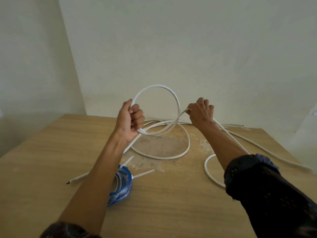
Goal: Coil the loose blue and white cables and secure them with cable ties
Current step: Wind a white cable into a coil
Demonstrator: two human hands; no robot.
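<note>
Both hands [130,117] [200,112] grip looped white cable [177,102]

So the person's wearing a dark top, navy going on black. The right sleeve [267,194] has a fine pattern of tiny pale dots all over and is shoved up to about mid-forearm. There the cuff [257,159] folds back and shows a lighter greyish-blue edge. The left sleeve [65,229] looks like the same dark fabric, bunched up near the elbow, with only a bit of it in view. Left hand [130,119] and right hand [201,112] are both bare, forearms too.
</note>
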